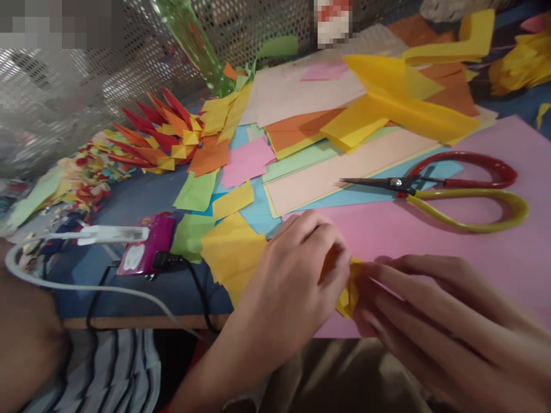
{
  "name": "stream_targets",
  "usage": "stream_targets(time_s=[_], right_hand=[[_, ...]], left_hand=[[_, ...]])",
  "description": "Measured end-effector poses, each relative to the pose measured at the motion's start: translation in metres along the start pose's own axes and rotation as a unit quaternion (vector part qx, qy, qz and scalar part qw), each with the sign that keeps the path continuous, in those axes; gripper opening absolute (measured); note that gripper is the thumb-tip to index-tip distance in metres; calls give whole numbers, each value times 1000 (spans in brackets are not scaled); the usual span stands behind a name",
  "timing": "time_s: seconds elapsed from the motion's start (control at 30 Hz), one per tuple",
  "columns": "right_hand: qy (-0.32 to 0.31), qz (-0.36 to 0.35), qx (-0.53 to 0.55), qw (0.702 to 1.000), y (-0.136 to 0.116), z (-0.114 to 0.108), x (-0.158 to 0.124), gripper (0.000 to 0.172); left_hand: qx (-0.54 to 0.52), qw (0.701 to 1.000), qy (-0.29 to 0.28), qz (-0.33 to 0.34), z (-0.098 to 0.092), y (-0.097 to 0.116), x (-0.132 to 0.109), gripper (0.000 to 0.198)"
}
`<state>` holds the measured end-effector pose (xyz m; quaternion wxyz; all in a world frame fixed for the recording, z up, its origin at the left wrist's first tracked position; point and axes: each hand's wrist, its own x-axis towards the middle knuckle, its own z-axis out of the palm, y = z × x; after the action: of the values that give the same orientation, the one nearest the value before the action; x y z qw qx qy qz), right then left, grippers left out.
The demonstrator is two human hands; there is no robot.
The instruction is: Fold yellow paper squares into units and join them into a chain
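Between both hands is a small folded piece of yellow paper [349,295], mostly covered by fingers. My left hand [297,275] curls its fingers around the paper's left side. From the right, my right hand [434,310] pinches the other side with fingertips and thumb. Both hands are over a large pink sheet [456,241] near the table's front edge. Scissors [402,184] with one red and one yellow handle lie beyond my right hand, blades slightly apart and pointing left. Yellow paper pieces [235,249] lie just left of my left hand.
Paper strips [310,178] and a folded yellow paper [383,103] cover the table's back. Red, orange and yellow folded points [163,135] stand at left. A purple box [148,246] has cables plugged in. A green bottle [198,46] stands behind; another person's arm [30,332] is at left.
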<state>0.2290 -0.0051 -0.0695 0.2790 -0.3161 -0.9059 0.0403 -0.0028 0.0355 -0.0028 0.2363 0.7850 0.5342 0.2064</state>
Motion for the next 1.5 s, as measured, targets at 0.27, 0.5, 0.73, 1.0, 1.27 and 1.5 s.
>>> stream_targets(time_s=[0.27,0.5,0.73,1.0,1.27,1.5], right_hand=[[12,10,8,1000,2,1,-1,40],[1,9,17,1000,-1,0,-2,44],[6,-12,-10,1000,1,2,0,39],[42,21,7,999,-1,-3,21,21],[52,70,-4,996,0,-3,40,9],[67,88,-22,994,11,7,48,20]], left_hand=[[0,1000,-3,-1,0,1,2,14],[15,1000,-8,-8,-1,4,3,17],[11,1000,-6,-17,0,-1,2,6],[50,998,8,-26,-1,-16,7,18],[-39,996,71,-31,0,-29,-3,16],[15,989,139,-40,9,-32,-30,15]])
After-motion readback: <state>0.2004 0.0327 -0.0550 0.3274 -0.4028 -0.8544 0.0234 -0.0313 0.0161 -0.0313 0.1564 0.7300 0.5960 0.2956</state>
